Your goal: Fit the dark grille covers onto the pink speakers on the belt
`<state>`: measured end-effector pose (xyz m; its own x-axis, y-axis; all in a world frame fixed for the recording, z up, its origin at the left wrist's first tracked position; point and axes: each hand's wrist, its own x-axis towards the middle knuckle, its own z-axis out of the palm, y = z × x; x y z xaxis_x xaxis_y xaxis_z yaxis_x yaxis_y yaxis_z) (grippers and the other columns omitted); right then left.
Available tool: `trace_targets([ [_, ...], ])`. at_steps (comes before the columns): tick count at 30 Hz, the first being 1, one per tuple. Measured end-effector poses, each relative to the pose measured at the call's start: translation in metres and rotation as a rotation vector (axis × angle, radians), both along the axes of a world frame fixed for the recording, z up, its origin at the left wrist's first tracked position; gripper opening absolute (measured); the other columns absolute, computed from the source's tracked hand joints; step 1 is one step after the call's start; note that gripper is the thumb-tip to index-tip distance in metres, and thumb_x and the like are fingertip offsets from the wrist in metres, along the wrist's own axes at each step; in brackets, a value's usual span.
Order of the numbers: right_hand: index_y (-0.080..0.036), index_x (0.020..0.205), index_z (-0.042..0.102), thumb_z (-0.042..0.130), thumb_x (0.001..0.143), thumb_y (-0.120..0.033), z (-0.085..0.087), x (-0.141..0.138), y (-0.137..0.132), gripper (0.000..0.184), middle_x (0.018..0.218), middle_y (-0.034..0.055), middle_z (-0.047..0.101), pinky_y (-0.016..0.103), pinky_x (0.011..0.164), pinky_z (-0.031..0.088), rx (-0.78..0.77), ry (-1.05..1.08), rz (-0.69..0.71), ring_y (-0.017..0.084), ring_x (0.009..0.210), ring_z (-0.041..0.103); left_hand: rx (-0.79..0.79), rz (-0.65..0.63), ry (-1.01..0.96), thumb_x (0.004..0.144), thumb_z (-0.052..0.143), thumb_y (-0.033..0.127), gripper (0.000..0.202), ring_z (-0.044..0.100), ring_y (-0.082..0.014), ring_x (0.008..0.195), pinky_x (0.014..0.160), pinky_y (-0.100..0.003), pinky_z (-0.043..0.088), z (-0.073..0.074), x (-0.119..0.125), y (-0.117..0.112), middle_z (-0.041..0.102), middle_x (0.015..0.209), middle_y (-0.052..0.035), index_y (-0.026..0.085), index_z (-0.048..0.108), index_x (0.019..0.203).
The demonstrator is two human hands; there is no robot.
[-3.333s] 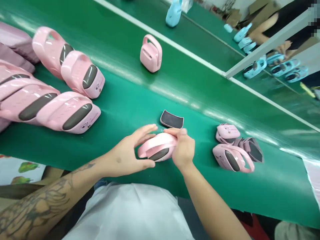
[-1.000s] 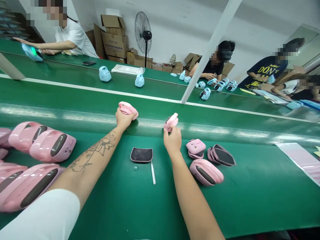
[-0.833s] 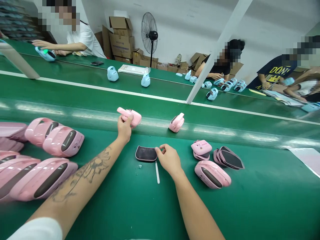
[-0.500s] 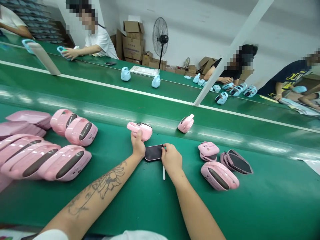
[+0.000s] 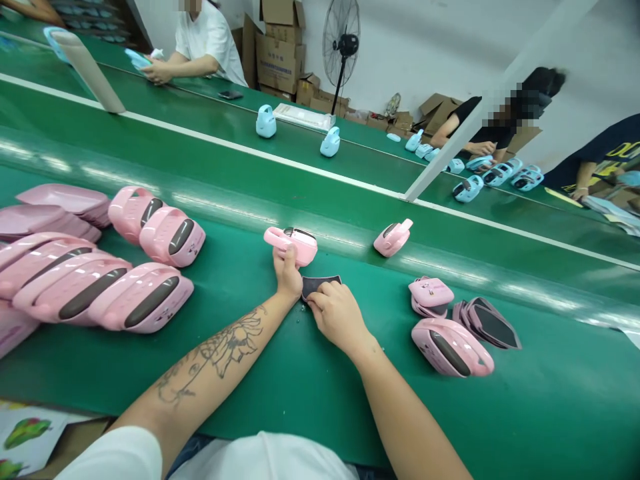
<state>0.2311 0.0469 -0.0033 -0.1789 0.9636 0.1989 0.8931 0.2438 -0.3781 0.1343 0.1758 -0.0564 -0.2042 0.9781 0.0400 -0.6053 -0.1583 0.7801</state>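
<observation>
Ahead of me, my left hand (image 5: pixel 288 272) is closed around a small pink plastic housing (image 5: pixel 305 248) with a loop handle and a dark window. Just right of that wrist, a dark panel with a thin pink rim (image 5: pixel 320 283) is over the green worktop. My right hand (image 5: pixel 336 310) covers part of the panel, its fingers pinched together at the panel's near left edge. What the fingertips hold is hidden. Another pink handled housing (image 5: pixel 393 238) stands apart, farther back on the right.
Several pink housings (image 5: pixel 145 297) and stacked pink shells (image 5: pixel 65 200) occupy the left. At right are small pink covers (image 5: pixel 431 293), dark panels (image 5: pixel 487 323) and a pink housing (image 5: pixel 453 348). A white divider rail (image 5: pixel 240 150) and slanted post (image 5: pixel 450 147) stand before co-workers handling blue housings.
My right hand has moved from the panel's right end to its near left edge. The white strip that lay below that hand is out of sight. The whole view has shifted slightly.
</observation>
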Motion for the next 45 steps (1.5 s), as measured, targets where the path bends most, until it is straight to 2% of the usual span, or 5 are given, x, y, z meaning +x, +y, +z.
trace_targets([
  [11,-0.025,0.101,0.076,0.056,0.108,-0.020,-0.008,-0.002,-0.006,0.022,0.100,0.0040,0.082,0.034,0.083,0.057,0.194,0.239,-0.119,0.020,0.093,0.076,-0.036,0.062,0.064,0.082,0.084,0.067,0.078,0.069,-0.0298,0.127,0.108,-0.039,0.056,0.008,0.004,-0.008,0.071,0.133,-0.0148,0.022,0.062,0.142],
  [22,-0.028,0.109,0.074,0.052,0.107,-0.016,0.023,-0.014,-0.022,0.025,0.100,0.0029,0.080,0.041,0.104,0.045,0.428,-0.064,0.018,0.021,0.098,0.070,-0.207,-0.176,-0.111,0.090,0.066,0.078,0.065,0.078,-0.0367,0.115,0.099,-0.061,0.065,0.097,-0.039,-0.029,0.077,0.129,-0.0114,0.028,0.069,0.130],
  [28,-0.038,0.121,0.073,0.059,0.106,-0.025,0.016,-0.028,-0.021,0.024,0.126,0.0020,0.077,0.045,0.118,0.043,0.370,-0.112,0.050,0.024,0.125,0.066,-0.318,-0.312,-0.102,0.090,0.060,0.075,0.071,0.083,-0.0404,0.096,0.082,-0.057,0.071,0.103,-0.046,-0.050,0.083,0.099,-0.0162,0.014,0.069,0.125],
  [36,-0.032,0.160,0.050,0.041,0.094,-0.092,0.001,-0.027,-0.022,0.090,0.175,0.0114,0.039,0.064,0.136,0.021,0.125,1.306,-0.502,0.037,0.163,0.033,-0.384,-0.305,-0.102,0.087,0.061,0.074,0.063,0.079,-0.0300,0.059,0.058,-0.045,0.069,0.109,-0.048,-0.045,0.083,0.083,-0.0063,0.022,0.068,0.122],
  [45,-0.033,0.139,0.068,0.032,0.104,-0.080,0.037,-0.032,-0.015,0.069,0.151,0.0050,0.072,0.059,0.116,0.054,-0.538,1.956,-0.021,0.030,0.130,0.073,0.014,-0.225,0.088,0.078,0.080,0.077,0.073,0.082,-0.0351,0.094,0.078,-0.041,0.070,0.087,-0.041,-0.052,0.081,0.093,-0.0098,0.019,0.073,0.122],
])
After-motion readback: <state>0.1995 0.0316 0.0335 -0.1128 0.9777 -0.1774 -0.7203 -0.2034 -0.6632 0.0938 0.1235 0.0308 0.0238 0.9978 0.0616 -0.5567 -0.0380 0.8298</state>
